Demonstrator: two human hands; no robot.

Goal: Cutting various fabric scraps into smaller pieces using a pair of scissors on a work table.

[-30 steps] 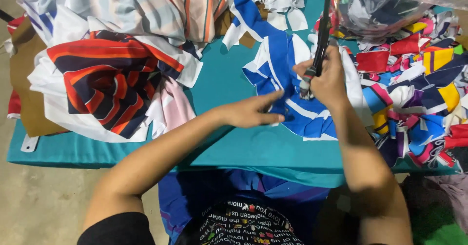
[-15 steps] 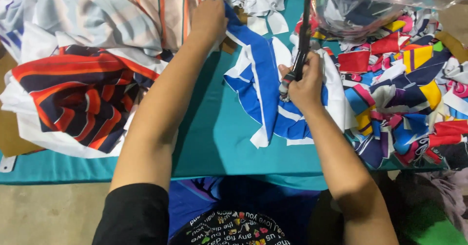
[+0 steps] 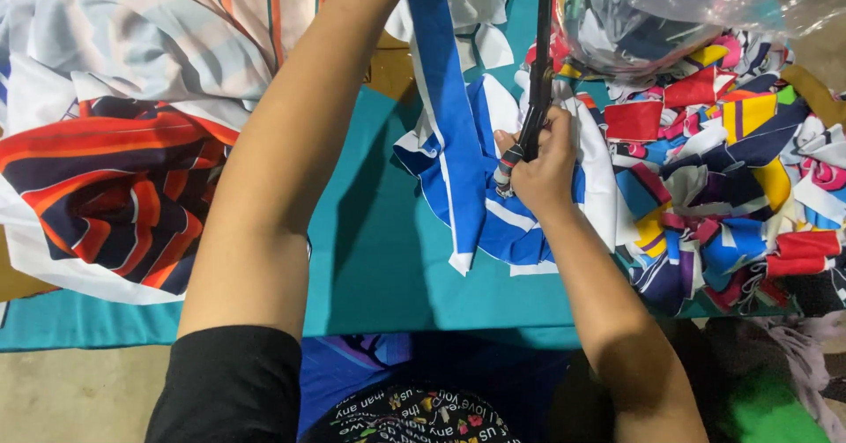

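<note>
Right hand (image 3: 545, 165) grips scissors (image 3: 536, 90); left hand out of view beyond far tabletop edge, state unknowable. Blue-white fabric (image 3: 458, 156) looks soft, limp; best held taut by its edge.

Bare teal tabletop (image 3: 379, 258) between fabric heaps (image 3: 115, 187)

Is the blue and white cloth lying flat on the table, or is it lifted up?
Partly lifted. The blue and white cloth runs taut toward the top edge, where the left arm reaches; its lower part lies bunched on the teal table.
</note>
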